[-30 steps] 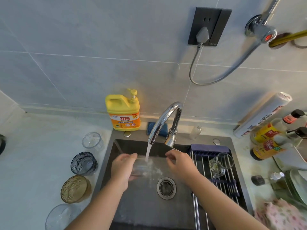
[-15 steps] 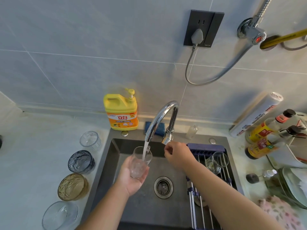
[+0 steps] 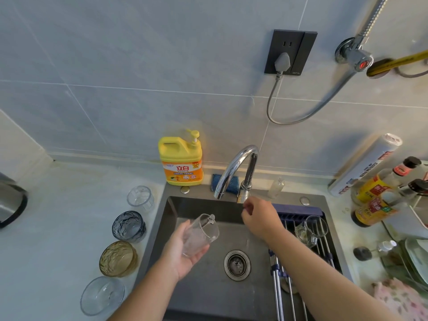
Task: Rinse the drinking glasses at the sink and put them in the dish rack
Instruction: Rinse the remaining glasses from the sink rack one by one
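Left hand (image 3: 181, 256) cups clear glass (image 3: 200, 237) tilted over sink (image 3: 208, 293), likely draining; right hand (image 3: 259, 218) curled by faucet (image 3: 236, 165), grip unclear.

Pale table (image 3: 58, 239), sink set into it.

Left of the left hand (image 3: 183, 253), in a row from far to near: clear glass (image 3: 140, 198), blue-grey glass (image 3: 129, 225), amber glass (image 3: 118, 258), clear bowl (image 3: 102, 295). All upright, close together.

Beyond the hands, by the wall: yellow soap bottle (image 3: 181, 158).

Right of the right hand (image 3: 259, 220): sauce bottles (image 3: 370, 198), white roll (image 3: 366, 163) leaning on the wall, patterned cloth (image 3: 403, 300).
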